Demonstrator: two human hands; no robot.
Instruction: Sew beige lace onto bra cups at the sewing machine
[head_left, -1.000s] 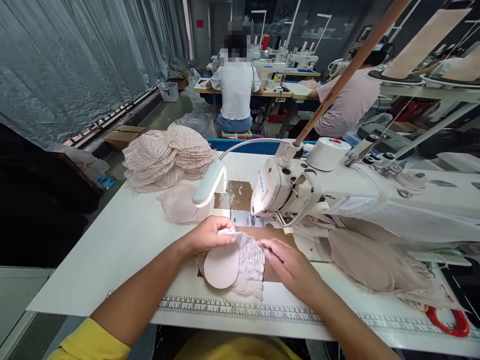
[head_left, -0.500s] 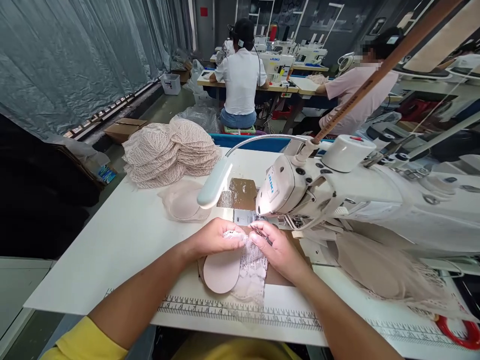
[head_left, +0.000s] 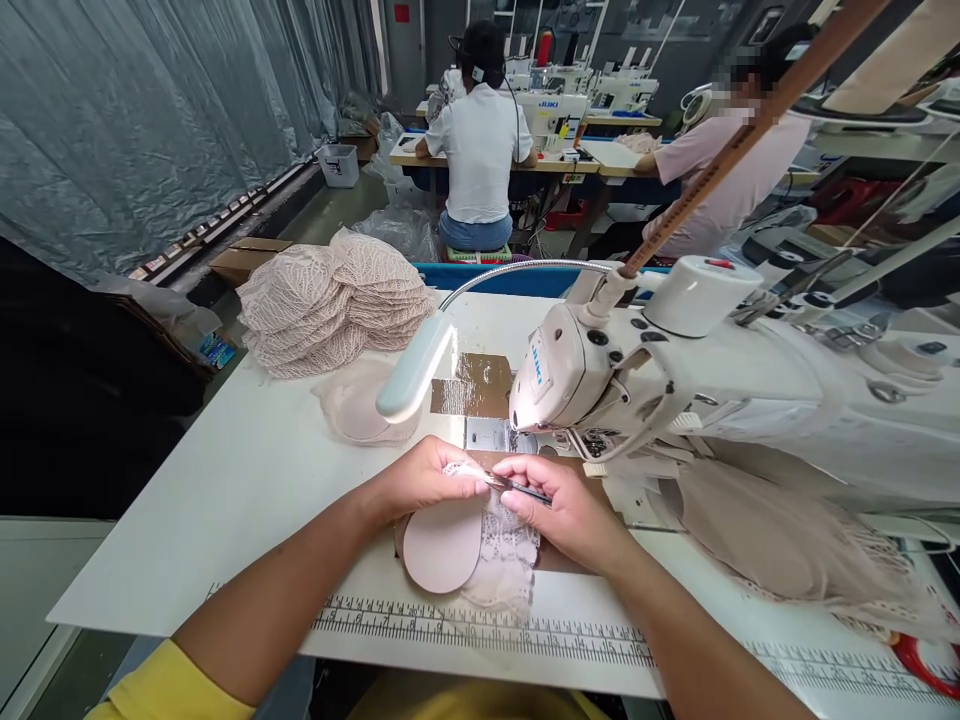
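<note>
My left hand (head_left: 420, 482) pinches the top edge of a pink padded cup with a lace piece (head_left: 469, 540), lying on the white table (head_left: 247, 480) just in front of the sewing machine (head_left: 675, 370). My right hand (head_left: 559, 505) is closed round thin metal tweezers (head_left: 517, 487), their tip touching the lace edge by my left fingers. The needle plate (head_left: 487, 437) sits just beyond both hands.
A stack of lace cups (head_left: 334, 300) and a plain pad (head_left: 360, 410) lie at the table's far left. A gooseneck lamp (head_left: 416, 365) hangs above the hands. Sewn pieces (head_left: 780, 550) pile at right. Two people sit at machines behind (head_left: 480, 150). A ruler strip (head_left: 480, 625) lines the near edge.
My right hand rose from the lace's right side to its top edge, bringing the tweezers to my left fingers. The cup stayed in place.
</note>
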